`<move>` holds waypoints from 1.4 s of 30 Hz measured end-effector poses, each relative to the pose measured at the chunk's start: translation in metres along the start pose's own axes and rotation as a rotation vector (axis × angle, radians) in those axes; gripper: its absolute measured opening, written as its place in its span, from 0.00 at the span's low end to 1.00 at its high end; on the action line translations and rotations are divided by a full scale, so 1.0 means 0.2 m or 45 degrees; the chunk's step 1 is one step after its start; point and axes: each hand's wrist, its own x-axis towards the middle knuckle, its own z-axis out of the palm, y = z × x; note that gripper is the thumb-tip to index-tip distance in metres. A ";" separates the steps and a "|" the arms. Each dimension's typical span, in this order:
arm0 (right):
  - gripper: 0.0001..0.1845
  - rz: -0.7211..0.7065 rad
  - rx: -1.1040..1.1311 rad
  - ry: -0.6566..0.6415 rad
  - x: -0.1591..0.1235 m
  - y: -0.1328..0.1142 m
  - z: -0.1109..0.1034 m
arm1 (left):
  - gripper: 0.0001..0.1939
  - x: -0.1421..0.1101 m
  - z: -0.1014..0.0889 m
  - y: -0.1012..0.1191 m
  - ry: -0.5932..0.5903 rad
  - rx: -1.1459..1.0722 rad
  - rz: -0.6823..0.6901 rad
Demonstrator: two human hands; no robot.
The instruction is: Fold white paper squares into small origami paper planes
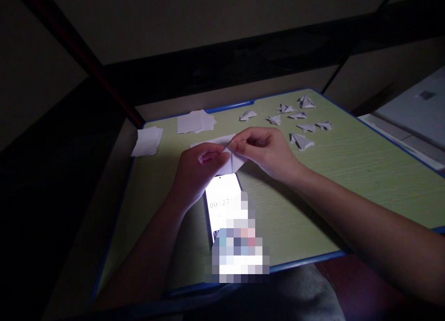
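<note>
A partly folded sheet of white paper (238,161) is pinched between my two hands, just above the top of a lit phone. My left hand (200,170) grips its left side between thumb and fingers. From the right, my right hand (266,149) pinches the upper edge with thumb and index finger, its tips close to those of the left. A crease runs down the paper's middle. The phone (224,198) lies on the table below and shows a timer; its lower part is blurred out. Another white sheet (198,143) shows behind my left hand.
Several small folded paper figures (285,108) are spread over the table's far right. Two stacks of white paper squares (148,141) (195,121) lie at the far left and back. The light green table (347,186) has a blue edge, with a wall close behind.
</note>
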 end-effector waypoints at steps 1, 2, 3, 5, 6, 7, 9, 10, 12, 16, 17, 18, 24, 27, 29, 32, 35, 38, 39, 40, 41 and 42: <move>0.08 -0.002 0.004 -0.006 0.00 0.00 0.00 | 0.08 0.00 0.00 0.00 -0.006 0.006 0.006; 0.08 -0.005 0.012 -0.011 0.00 0.00 0.00 | 0.08 0.00 0.00 0.00 -0.013 0.014 0.015; 0.07 -0.006 0.021 -0.017 0.00 0.00 0.00 | 0.08 0.00 0.00 0.00 -0.018 0.020 0.025; 0.07 -0.003 0.047 -0.016 0.01 0.00 0.00 | 0.09 0.00 0.00 -0.01 -0.026 0.026 0.041; 0.06 0.002 0.061 -0.015 0.01 0.00 0.00 | 0.09 0.00 0.01 -0.01 -0.029 0.023 0.045; 0.06 0.005 0.074 -0.014 0.01 0.00 0.00 | 0.09 -0.01 0.01 -0.01 -0.033 0.019 0.045; 0.07 0.007 0.085 -0.003 0.01 0.00 0.00 | 0.09 -0.01 0.00 0.00 -0.041 0.011 0.039; 0.07 0.004 0.080 0.007 0.01 0.00 0.01 | 0.09 -0.01 0.00 0.00 -0.047 0.011 0.036; 0.07 -0.010 0.058 0.025 0.01 -0.01 0.01 | 0.09 -0.01 0.00 0.00 -0.059 0.013 0.035; 0.08 -0.007 0.044 0.025 0.01 -0.01 0.01 | 0.09 -0.01 0.00 0.00 -0.067 0.037 0.039; 0.08 0.000 0.046 0.024 0.01 -0.01 0.01 | 0.08 -0.01 0.00 0.00 -0.064 0.047 0.039; 0.08 0.003 0.050 0.025 0.01 -0.01 0.01 | 0.08 -0.01 0.00 0.00 -0.063 0.056 0.038; 0.06 0.020 0.047 0.048 0.01 -0.01 0.01 | 0.07 -0.01 0.00 -0.01 -0.040 0.057 0.053; 0.05 0.027 0.024 0.039 0.01 -0.01 0.01 | 0.07 -0.01 0.00 0.00 -0.017 0.079 0.054; 0.05 0.025 0.017 0.026 0.01 -0.01 0.00 | 0.06 -0.01 0.00 0.00 -0.003 0.095 0.052; 0.05 0.026 0.012 0.016 0.01 0.00 0.00 | 0.06 -0.01 0.00 0.01 0.008 0.106 0.043; 0.08 0.033 0.037 0.011 0.01 -0.01 -0.01 | 0.07 0.00 0.00 0.00 0.017 0.089 0.036; 0.10 0.020 0.014 0.024 0.01 -0.02 0.00 | 0.10 0.00 0.00 0.00 0.019 0.066 0.029; 0.11 0.011 0.002 0.031 0.01 -0.02 0.00 | 0.11 0.00 0.00 0.00 0.001 0.055 0.015; 0.11 0.001 -0.005 0.037 0.01 -0.02 0.00 | 0.12 0.00 -0.01 0.00 -0.031 0.045 -0.006; 0.12 -0.009 -0.004 0.044 0.02 -0.02 -0.01 | 0.13 0.00 -0.01 0.01 -0.070 0.038 -0.027; 0.13 -0.017 -0.002 0.050 0.02 -0.01 -0.01 | 0.14 -0.01 -0.01 0.01 -0.105 0.033 -0.041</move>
